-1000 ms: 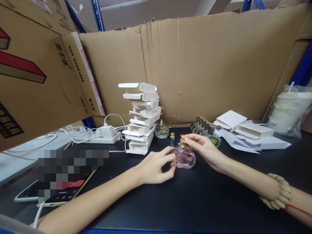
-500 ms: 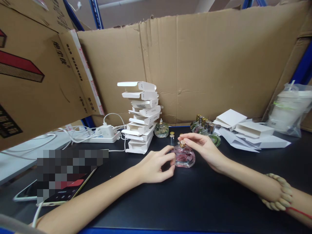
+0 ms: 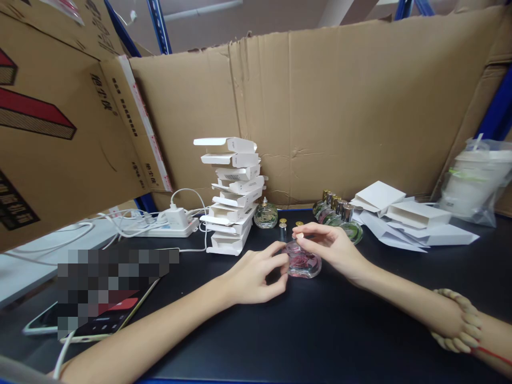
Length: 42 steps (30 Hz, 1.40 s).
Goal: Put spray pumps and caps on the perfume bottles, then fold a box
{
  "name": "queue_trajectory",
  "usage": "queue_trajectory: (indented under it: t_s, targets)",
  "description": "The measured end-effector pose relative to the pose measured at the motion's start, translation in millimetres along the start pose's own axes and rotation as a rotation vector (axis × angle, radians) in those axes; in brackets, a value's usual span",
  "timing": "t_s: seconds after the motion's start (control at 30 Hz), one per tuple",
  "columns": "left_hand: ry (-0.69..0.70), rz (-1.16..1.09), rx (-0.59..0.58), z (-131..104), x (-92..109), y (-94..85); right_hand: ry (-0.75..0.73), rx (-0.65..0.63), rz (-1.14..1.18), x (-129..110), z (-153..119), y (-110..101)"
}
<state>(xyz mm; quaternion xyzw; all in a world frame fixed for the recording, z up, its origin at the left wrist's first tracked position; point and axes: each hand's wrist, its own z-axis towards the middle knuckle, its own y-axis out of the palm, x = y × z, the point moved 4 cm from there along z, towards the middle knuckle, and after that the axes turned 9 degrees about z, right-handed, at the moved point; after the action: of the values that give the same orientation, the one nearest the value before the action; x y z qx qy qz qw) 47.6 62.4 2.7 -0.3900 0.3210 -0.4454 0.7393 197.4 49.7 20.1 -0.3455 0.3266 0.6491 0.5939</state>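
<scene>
A rounded glass perfume bottle [image 3: 304, 265] with pink contents stands upright on the black table in front of me. My left hand [image 3: 260, 272] is curled at its left side, thumb and fingers bent against the glass. Over the bottle's neck, my right hand [image 3: 335, 248] pinches a small gold collar [image 3: 300, 235] between thumb and fingertips. Whether the collar sits fully on the neck is hidden by the fingers. Just behind stand a silver cap with a gold top [image 3: 282, 230] and a second gold-topped cap [image 3: 299, 224], partly covered.
A leaning stack of open white boxes [image 3: 234, 213] rises at left, beside a greenish perfume bottle [image 3: 265, 214]. Several capped bottles [image 3: 336, 210] line up at right, near flattened white cartons [image 3: 416, 218] and a bagged cup [image 3: 470, 181]. Phones [image 3: 100, 325] and a power strip [image 3: 176, 229] lie left.
My right fingertips have closed around the gold collar, which showed more openly on the bottle's neck before. The left hand and bottle keep nearly the same place; the view has shifted slightly.
</scene>
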Motion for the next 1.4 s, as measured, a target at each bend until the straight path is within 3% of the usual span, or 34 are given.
queue_trajectory:
  t_s: [0.17,0.3,0.67,1.4]
  targets:
    - [0.002,-0.004,0.003,0.0,-0.1,-0.3,0.071,0.061,0.167,3.1,-1.0,-1.3]
    - [0.004,-0.014,-0.003,0.1,-0.2,0.1,0.099,0.050,0.168,5.6,0.6,-3.1]
    - [0.014,-0.004,0.005,-0.2,-0.5,0.4,-0.305,0.041,-0.281,-6.0,-3.6,-6.8]
    - [0.021,-0.005,0.022,-0.7,-0.9,0.5,-0.446,0.021,-0.445,-11.9,-10.2,-1.8]
